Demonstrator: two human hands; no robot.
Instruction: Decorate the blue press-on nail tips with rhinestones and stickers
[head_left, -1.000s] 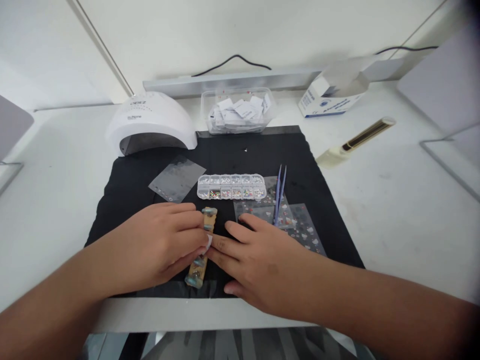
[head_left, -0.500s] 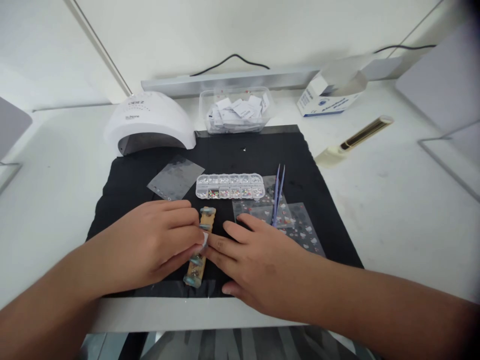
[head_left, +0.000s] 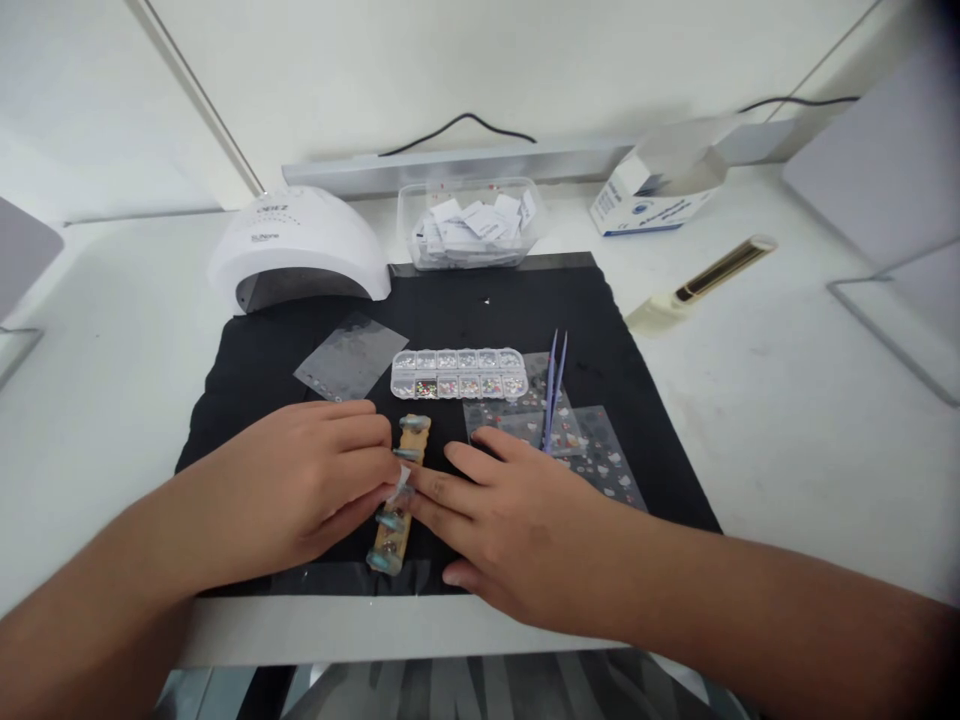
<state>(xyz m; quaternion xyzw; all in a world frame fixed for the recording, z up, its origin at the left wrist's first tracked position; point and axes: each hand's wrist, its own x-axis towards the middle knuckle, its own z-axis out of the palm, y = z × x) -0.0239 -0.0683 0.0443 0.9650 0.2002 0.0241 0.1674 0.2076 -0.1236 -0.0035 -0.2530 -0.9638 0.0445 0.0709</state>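
Note:
A narrow wooden-looking nail stand [head_left: 414, 438] lies lengthwise on the black mat, with several glossy bluish false nails [head_left: 384, 562] mounted across it. My left hand [head_left: 322, 485] is closed in a pinch on a small white wipe [head_left: 403, 482], which touches a nail near the middle of the stand. From the other side, my right hand [head_left: 517, 530] reaches in with fingers stretched out and apart, its index and middle fingertips against that same nail or the stand's edge. The fingers partly hide the nail between them.
Beyond the hands are a rhinestone case [head_left: 459, 374], purple tweezers [head_left: 554, 390] on patterned sticker sheets [head_left: 607, 470], and another clear sheet [head_left: 349, 358]. Behind stand a white nail lamp [head_left: 300, 240], a tub of white packets [head_left: 471, 225] and an opened box [head_left: 652, 200]. A gold-handled brush bottle [head_left: 724, 270] is right.
My left hand has drawn slightly left with the wipe, and more of the wipe shows. My right hand has stayed nearly still.

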